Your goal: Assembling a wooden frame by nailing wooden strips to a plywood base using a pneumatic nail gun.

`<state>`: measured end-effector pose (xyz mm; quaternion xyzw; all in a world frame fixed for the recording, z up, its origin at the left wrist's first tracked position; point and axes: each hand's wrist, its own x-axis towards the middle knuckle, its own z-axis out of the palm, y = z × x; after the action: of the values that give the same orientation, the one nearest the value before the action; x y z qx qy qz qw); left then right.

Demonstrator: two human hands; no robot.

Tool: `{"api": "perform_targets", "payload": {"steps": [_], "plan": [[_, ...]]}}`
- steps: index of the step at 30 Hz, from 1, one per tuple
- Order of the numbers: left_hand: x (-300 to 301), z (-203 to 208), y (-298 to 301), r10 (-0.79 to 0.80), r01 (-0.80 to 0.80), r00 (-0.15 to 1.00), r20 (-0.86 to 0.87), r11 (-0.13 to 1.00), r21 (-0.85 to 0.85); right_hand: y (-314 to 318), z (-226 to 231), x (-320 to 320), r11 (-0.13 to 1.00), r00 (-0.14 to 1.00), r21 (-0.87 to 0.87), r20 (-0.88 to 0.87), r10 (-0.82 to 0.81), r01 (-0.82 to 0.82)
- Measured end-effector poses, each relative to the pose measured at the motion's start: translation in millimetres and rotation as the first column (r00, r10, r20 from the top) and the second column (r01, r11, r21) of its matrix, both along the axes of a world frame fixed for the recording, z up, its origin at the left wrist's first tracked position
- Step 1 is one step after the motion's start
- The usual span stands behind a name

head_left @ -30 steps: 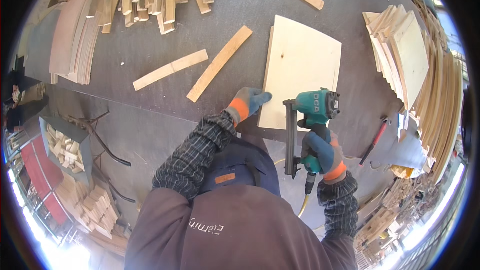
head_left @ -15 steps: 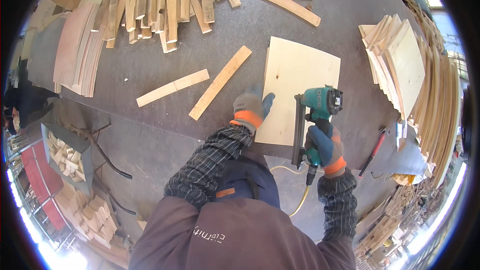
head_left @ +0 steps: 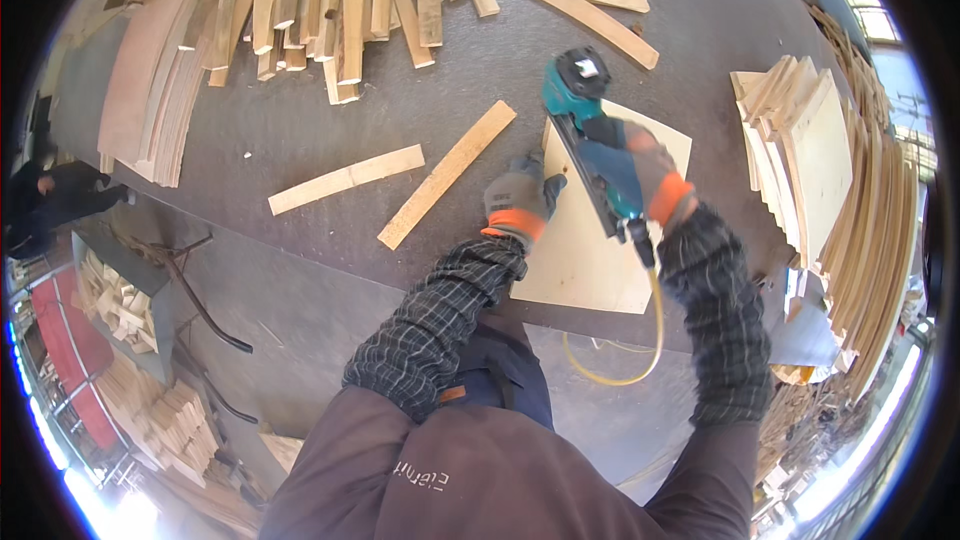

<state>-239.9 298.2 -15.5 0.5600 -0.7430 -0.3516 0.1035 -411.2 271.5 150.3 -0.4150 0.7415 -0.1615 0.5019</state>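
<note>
A pale plywood panel (head_left: 575,268) lies on the dark tabletop in front of me. My left hand (head_left: 516,200), in a grey, blue and orange glove, grips its left edge, the thumb toward the top face. A teal and black nail gun (head_left: 572,98) is held by its handle in my gloved right hand (head_left: 642,168). The gun slants over the panel's far left part, with its head past the far left corner; whether its tip touches the wood is hidden. From the handle hangs a yellow air hose (head_left: 656,325), curving down past the near edge.
Two loose wooden strips (head_left: 347,180) lie left of my left hand. Many more strips (head_left: 350,20) are heaped at the far side. Stacked panels stand at the left (head_left: 145,90) and right (head_left: 825,155). A person (head_left: 65,195) is at the far left, near a box of offcuts (head_left: 120,305).
My right hand has carried the nail gun away from me and leftward, from the panel's near right side to its far left corner. My left hand stays at the left edge; the view has shifted slightly.
</note>
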Motion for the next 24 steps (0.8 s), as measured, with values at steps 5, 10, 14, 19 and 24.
{"api": "perform_targets", "payload": {"steps": [5,10,14,19,24], "plan": [[-6,-10,4,0.067,-0.067,0.995,-0.069,0.998,0.008,-63,8,13,0.952,0.943,0.262,-0.246,0.225,-0.159],[-5,-13,5,0.123,-0.119,0.981,-0.151,0.992,0.036,-71,5,16,0.939,0.951,0.277,-0.168,0.258,-0.206],[-4,-6,3,0.124,-0.109,0.981,-0.147,0.988,0.11,-76,11,23,0.91,0.915,0.368,-0.269,0.302,-0.192],[-5,-4,3,0.122,-0.106,0.985,-0.121,0.986,0.129,-64,15,17,0.935,0.905,0.305,-0.321,0.281,-0.182],[1,-3,-1,0.126,-0.113,0.985,-0.117,0.988,0.11,-2,-2,5,0.974,0.96,-0.002,0.167,-0.223,0.227]]}}
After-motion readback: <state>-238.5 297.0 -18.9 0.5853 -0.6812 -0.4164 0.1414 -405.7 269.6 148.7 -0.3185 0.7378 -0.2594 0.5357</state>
